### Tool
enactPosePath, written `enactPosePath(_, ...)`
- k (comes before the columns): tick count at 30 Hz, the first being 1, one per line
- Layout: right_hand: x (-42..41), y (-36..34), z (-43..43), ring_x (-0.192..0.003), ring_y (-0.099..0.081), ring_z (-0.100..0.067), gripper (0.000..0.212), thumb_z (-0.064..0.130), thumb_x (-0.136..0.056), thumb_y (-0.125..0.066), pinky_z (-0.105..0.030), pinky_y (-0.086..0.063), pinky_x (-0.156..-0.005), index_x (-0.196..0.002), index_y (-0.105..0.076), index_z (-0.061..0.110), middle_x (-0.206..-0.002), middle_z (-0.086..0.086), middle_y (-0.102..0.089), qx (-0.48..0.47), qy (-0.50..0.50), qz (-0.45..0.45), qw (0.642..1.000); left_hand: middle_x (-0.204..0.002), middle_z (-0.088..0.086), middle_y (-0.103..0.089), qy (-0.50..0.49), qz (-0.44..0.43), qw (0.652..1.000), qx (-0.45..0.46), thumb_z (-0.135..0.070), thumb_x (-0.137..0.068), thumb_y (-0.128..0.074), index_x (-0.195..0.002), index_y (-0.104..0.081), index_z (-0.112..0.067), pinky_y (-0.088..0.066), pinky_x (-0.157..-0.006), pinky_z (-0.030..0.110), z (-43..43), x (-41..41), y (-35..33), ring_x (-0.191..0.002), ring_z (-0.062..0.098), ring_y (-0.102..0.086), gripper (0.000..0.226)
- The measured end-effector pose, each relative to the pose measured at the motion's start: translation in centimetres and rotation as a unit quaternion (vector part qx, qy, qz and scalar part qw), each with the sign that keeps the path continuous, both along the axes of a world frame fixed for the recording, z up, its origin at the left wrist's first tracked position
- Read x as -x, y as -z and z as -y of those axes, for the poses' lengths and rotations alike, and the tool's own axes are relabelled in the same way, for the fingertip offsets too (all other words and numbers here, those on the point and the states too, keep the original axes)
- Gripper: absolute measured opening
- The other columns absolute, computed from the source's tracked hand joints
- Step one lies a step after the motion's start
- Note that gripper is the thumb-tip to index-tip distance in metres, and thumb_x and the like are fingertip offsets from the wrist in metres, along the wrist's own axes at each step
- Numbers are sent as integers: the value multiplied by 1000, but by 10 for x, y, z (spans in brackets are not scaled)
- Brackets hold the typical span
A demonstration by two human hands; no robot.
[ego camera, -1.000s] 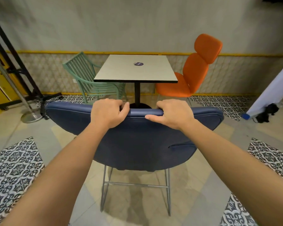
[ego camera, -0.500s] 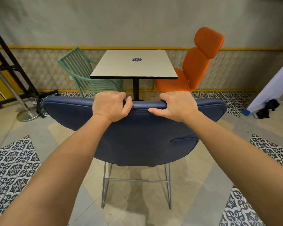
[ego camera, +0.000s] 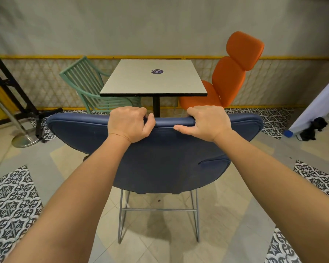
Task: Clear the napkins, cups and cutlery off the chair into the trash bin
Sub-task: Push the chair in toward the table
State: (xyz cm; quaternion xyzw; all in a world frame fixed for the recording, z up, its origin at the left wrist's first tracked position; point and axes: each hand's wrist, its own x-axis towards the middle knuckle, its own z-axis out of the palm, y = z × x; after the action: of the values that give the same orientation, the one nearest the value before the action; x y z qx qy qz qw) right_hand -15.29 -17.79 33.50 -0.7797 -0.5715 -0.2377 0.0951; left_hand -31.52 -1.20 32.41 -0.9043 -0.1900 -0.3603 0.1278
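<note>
At frame centre, the top edge of the blue chair (ego camera: 160, 160) backrest is gripped by the left hand (ego camera: 128, 125) and right hand (ego camera: 209, 123), fingers curled over. Open floor (ego camera: 160, 243) is seen below; the table (ego camera: 154, 80) edge lies just beyond.

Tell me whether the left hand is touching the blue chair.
Touching. The head view shows the left hand gripping the blue chair at its top edge, fingers curled over it.

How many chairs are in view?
3. The blue chair is nearest, its back gripped by the left hand and right hand; the green chair stands left of the table, the orange chair right. Others may be hidden.
</note>
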Motion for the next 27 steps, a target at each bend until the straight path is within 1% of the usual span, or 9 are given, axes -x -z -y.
enactPosePath(3, -20, 0, -17, -55, -44, -16, 59, 76, -81, -20, -25, -16, -45, -67, -42, 23, -62, 4, -48, -8, 5, -6, 1000, -42, 1, -48, 1, 6, 1000, -13, -39, -84, -37, -50, -52, -14, -6, -49, 16, -17, -19, -1, -39, 23, -44, 45)
enactPosePath(6, -35, 1, -33, -56, -45, -15, 60, 74, -84, -16, -24, -17, -45, -67, -44, 23, -62, 4, -49, -14, 21, -14, 1000, -42, 1, -49, 5, 6, 1000, -16, -39, -83, -37, -50, -53, -14, -7, -48, 16, -34, -35, 0, -39, 23, -44, 44)
enactPosePath(8, -43, 3, -44, -56, -46, -16, 58, 69, -86, -16, -24, -17, -45, -67, -45, 23, -62, 4, -49, -19, 33, -14, 999, -43, 2, -48, 6, 9, 1000, -16, -39, -83, -36, -50, -52, -13, -8, -48, 17, -44, -43, 0, -39, 24, -44, 45)
enactPosePath(11, -66, 3, -71, -56, -47, -16, 53, 61, -88, -18, -23, -17, -45, -67, -49, 22, -62, 5, -50, -21, 45, -13, 999, -42, 2, -47, -2, 26, 1000, -17, -39, -83, -36, -48, -50, -13, -11, -48, 18, -69, -66, 0, -38, 25, -43, 46)
enactPosePath(14, -93, 1, -83, -56, -46, -18, 47, 52, -88, -25, -24, -12, -45, -67, -54, 21, -60, 5, -49, -44, 53, -15, 998, -41, 1, -47, -11, 38, 999, -26, -39, -83, -40, -48, -51, -15, -10, -47, 18, -79, -89, 2, -38, 22, -43, 44)
enactPosePath(16, -105, 1, -87, -57, -47, -18, 44, 48, -88, -26, -24, -12, -46, -67, -53, 21, -62, 4, -51, -49, 58, -30, 997, -42, 0, -49, -13, 27, 999, -20, -41, -82, -40, -49, -53, -15, -15, -46, 20, -81, -101, 4, -39, 22, -44, 44)
enactPosePath(19, -121, 6, -96, -59, -47, -17, 40, 46, -88, -26, -23, -14, -46, -70, -52, 22, -66, 4, -52, -62, 80, -65, 993, -47, 2, -53, -16, 16, 1000, -9, -44, -82, -35, -54, -56, -13, -19, -47, 22, -87, -118, 5, -44, 24, -49, 46)
enactPosePath(22, -133, 6, -110, -57, -43, -15, 37, 47, -87, -26, -22, -13, -47, -70, -49, 24, -65, 6, -48, -69, 92, -69, 991, -45, 2, -51, -18, 19, 1000, -9, -43, -82, -37, -53, -55, -13, -15, -48, 21, -102, -131, 2, -42, 23, -47, 45)
enactPosePath(27, -141, 7, -124, -56, -42, -15, 36, 46, -86, -28, -21, -15, -47, -69, -50, 24, -64, 6, -46, -78, 97, -70, 990, -47, 1, -54, -15, 17, 1000, -4, -44, -83, -38, -57, -60, -15, -17, -49, 21, -119, -138, 2, -43, 22, -49, 45)
